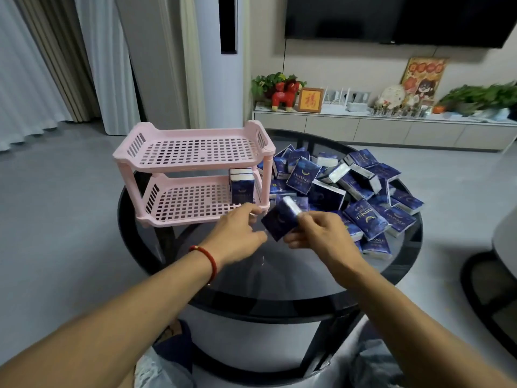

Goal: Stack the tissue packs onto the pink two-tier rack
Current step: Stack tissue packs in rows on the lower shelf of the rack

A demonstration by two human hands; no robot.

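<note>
The pink two-tier rack (pixel 193 152) stands on the left part of a round dark glass table (pixel 279 275). Its top tier holds nothing. At the right end of the lower tier stand dark blue tissue packs (pixel 242 186), upright. A heap of several more blue packs (pixel 358 191) lies on the table to the right of the rack. My right hand (pixel 316 233) pinches one blue tissue pack (pixel 281 219) just in front of the rack's right corner. My left hand (pixel 237 233), with a red bracelet at the wrist, reaches toward that pack with its fingers extended beside the rack's lower front edge.
Behind the table runs a low white cabinet (pixel 391 130) with plants, a red toy horse and framed pictures. A dark TV (pixel 400 18) hangs above it. A tall white air conditioner (pixel 221 60) and curtains stand at the back left. Another dark-rimmed table (pixel 492 275) sits at the right.
</note>
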